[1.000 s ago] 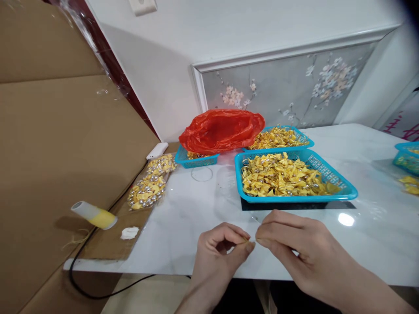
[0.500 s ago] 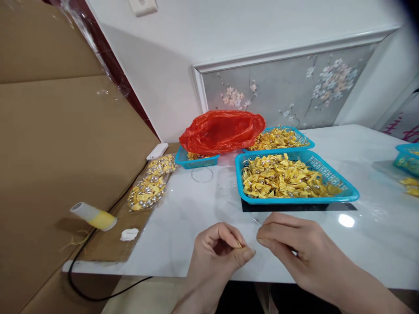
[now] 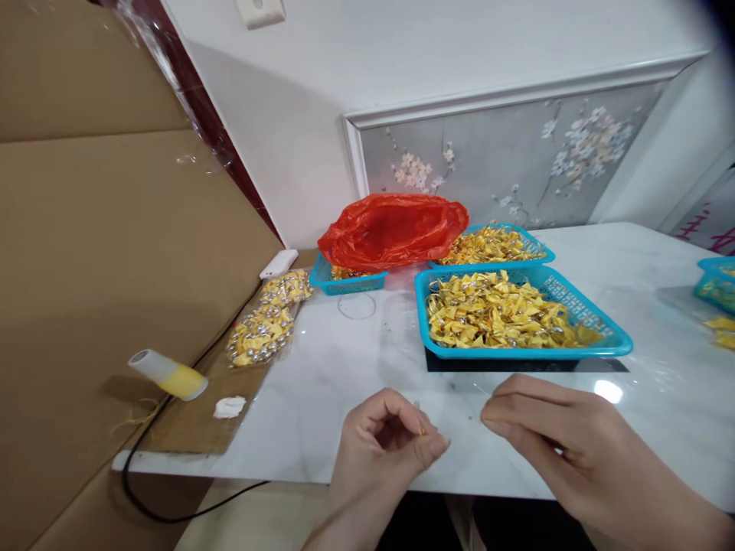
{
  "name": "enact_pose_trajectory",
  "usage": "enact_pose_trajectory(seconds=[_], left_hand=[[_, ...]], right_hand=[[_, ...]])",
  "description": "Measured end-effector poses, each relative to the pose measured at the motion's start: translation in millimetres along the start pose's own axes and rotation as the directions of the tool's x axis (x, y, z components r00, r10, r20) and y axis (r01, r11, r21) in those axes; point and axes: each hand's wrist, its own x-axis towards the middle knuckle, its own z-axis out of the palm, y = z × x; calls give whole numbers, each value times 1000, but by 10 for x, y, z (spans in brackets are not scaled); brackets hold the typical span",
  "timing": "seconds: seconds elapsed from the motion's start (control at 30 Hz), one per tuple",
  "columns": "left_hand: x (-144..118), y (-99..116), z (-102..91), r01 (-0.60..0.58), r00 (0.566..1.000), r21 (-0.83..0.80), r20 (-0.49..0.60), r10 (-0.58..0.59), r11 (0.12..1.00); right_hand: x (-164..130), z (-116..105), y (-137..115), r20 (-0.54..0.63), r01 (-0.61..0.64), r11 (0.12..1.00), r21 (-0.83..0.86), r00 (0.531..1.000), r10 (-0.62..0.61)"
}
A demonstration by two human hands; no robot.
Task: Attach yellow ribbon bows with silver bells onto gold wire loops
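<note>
Thumb and forefinger of my left hand (image 3: 386, 442) are pinched together over the table's front edge. A tiny gold-yellow piece (image 3: 423, 432) shows between them; its kind is too small to tell. To the right, my right hand (image 3: 554, 428) is closed in a pinch, apart from the left. A thin, faint needle-like thing sticks out near its fingertips. Beyond both hands sits a blue plastic basket (image 3: 623, 344) full of yellow ribbon bows (image 3: 499, 310) with silvery beads.
A red plastic bag (image 3: 396, 229) rests over a small blue basket (image 3: 353, 285); another basket of bows (image 3: 494, 245) stands behind. Bagged beaded bows (image 3: 261, 333), a yellow thread cone (image 3: 169, 375) and a black cable (image 3: 129, 490) lie left. Another blue basket (image 3: 717, 264) is far right.
My right hand has moved right, widening the gap from my left hand. The left hand stays nearly in place, still pinching. The view has shifted slightly.
</note>
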Motion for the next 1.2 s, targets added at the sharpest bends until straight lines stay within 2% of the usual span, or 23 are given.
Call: enact_pose_trajectory(seconds=[0.23, 0.67, 0.87, 1.03, 1.13, 1.2], left_hand=[[-41, 62, 11, 44, 998, 20, 47, -45, 999], [-14, -15, -8, 64, 995, 36, 75, -66, 997], [19, -29, 36, 95, 990, 14, 103, -96, 995], [125, -99, 90, 90, 994, 8, 69, -90, 996], [192, -175, 177, 114, 992, -24, 59, -112, 993], [205, -202, 274, 172, 982, -74, 93, -165, 982]], right_hand=[[-52, -63, 63, -30, -4, 999, -54, 1000, 2], [-47, -215, 80, -94, 77, 973, -219, 991, -99], [-147, -299, 99, -151, 32, 964, -263, 986, -74], [-217, -423, 3, -118, -65, 982, -179, 992, 44], [-210, -499, -99, -138, -61, 988, -141, 990, 41], [-200, -541, -145, -154, -50, 990, -131, 988, 29]])
